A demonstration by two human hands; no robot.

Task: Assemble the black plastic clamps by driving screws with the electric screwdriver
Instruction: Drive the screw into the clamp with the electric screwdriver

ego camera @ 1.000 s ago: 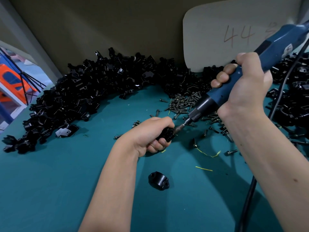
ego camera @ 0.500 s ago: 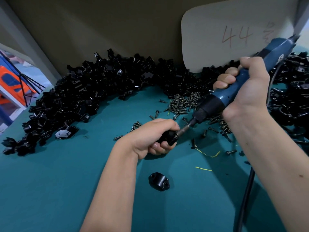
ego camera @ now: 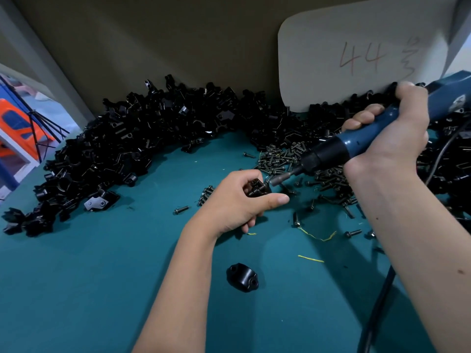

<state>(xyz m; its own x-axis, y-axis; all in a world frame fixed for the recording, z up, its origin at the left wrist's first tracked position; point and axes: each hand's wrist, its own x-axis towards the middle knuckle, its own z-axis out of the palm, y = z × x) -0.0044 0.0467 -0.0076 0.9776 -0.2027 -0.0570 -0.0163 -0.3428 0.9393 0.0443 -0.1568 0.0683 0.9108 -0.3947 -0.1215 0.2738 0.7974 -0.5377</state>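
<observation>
Head view: just left of the screw pile (ego camera: 288, 159), the left hand (ego camera: 237, 202) pinches a clamp (ego camera: 257, 188) steady, hole facing the driver (ego camera: 356, 146) gripped in the right hand (ego camera: 390, 138), bit angled toward it.

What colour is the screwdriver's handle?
Dark blue, with a black front collar; the electric screwdriver shows clearly in the head view.

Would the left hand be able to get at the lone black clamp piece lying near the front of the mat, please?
Probably yes, once freed: the clamp piece lies alone on bare green mat, just beside the left forearm. But the left hand is gripping the clamp being screwed.
</observation>
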